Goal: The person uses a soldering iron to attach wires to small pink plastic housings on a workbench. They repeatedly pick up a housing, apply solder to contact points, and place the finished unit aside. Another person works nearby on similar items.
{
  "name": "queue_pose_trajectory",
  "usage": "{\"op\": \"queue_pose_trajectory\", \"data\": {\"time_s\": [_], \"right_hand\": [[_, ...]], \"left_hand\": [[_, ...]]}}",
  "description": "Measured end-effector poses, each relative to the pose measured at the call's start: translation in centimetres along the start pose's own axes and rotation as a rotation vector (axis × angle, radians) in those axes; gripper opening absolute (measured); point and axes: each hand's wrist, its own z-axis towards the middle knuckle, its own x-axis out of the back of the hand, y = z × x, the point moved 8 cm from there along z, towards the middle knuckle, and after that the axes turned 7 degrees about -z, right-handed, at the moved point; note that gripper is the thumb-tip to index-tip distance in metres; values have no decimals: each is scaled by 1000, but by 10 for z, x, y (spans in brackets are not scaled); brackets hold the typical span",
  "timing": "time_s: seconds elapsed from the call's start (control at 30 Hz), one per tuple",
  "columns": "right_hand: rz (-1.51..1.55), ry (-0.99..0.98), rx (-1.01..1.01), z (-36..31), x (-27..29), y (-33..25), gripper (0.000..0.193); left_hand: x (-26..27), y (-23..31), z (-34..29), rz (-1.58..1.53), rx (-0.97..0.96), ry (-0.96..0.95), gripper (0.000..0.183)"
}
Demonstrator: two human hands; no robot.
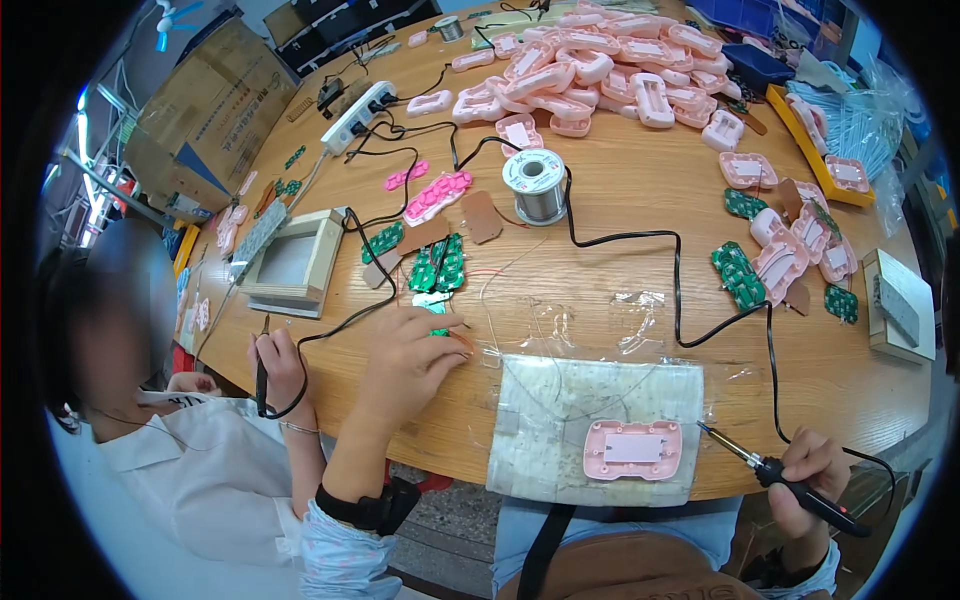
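Observation:
My left hand (408,355) reaches over the table beside a stack of green circuit boards (438,265). Its fingers are bent and apart, and a white and green piece (432,300) lies close to their knuckles. Thin orange wire shows near the fingertips; no grip on it can be made out. In my right hand (815,475) is a soldering iron (800,488), its tip pointing left toward the work mat. On that pale, worn mat (530,440) rests an open pink plastic shell (633,450), its hollow side up with a white panel inside.
A co-worker's hand (280,365) at the left holds another soldering iron. A solder spool (538,190), a power strip (358,118) and trailing black cords occupy the middle. Pink shells (600,70) pile at the back; more boards (738,275) lie right. A wooden frame (292,262) sits left.

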Motion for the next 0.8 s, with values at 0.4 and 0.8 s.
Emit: {"op": "queue_pose_trajectory", "data": {"time_s": [0.4, 0.8], "right_hand": [[520, 83, -281, 19, -33, -20, 65], [90, -50, 155, 53, -75, -55, 37]], "left_hand": [[18, 122, 23, 95, -121, 239, 17], [0, 202, 30, -156, 28, 202, 23]]}}
